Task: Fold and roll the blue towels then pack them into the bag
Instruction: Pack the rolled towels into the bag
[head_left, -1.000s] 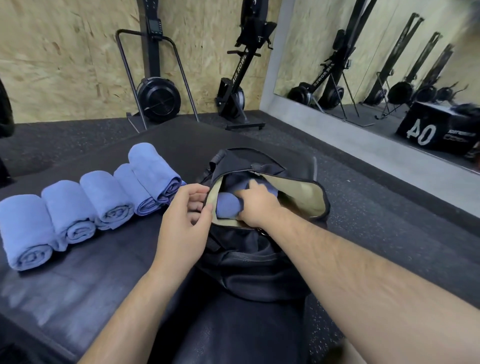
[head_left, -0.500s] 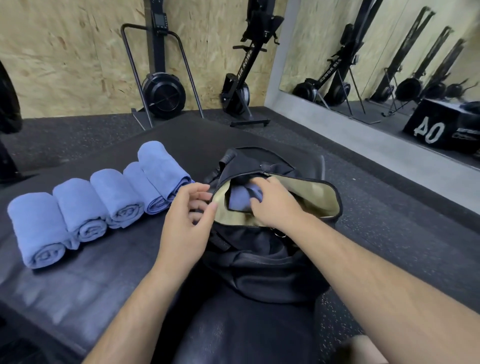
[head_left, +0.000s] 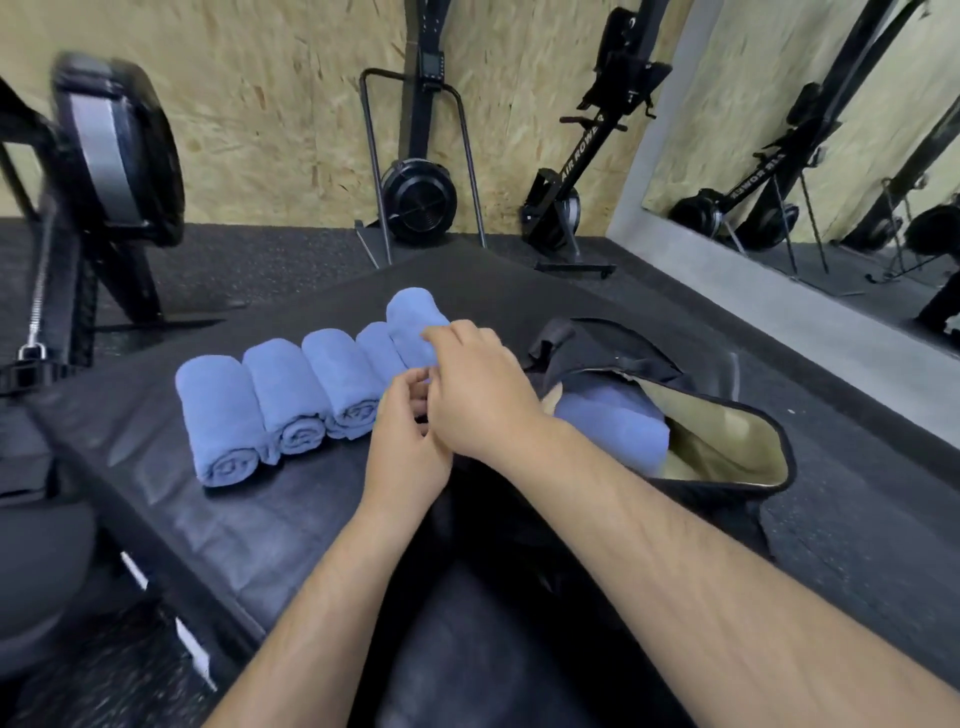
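Blue towels (head_left: 291, 395), rolled: six in view, five in a row and one packed.

1. Worktop (head_left: 270, 530): black and padded, under both hands, carrying the row and the bag.
2. Rowing machines (head_left: 418, 197): upright against the chipboard wall, well beyond the hands.
3. Bag (head_left: 737, 436): black with a tan lining, mouth open, lying just right of the right hand.
4. Row of five rolls: side by side and touching, running from well left of the hands up to the right hand's fingertips.
5. Packed roll (head_left: 613, 428): inside the bag mouth, just right of the right wrist.
6. Farthest roll (head_left: 410, 317): end of the row, riding partly on its neighbour, directly beyond the right hand.
7. Right hand (head_left: 483, 400): crossed leftward over the left hand. Its fingers (head_left: 434, 338) are bent onto the farthest roll and touch it. The thumb is hidden, so whether it has a grip cannot be told.
8. Left hand (head_left: 402, 452): beneath the right hand, fingers loosely curled beside the near ends of the rolls. They are part hidden, so contact with a towel cannot be told.
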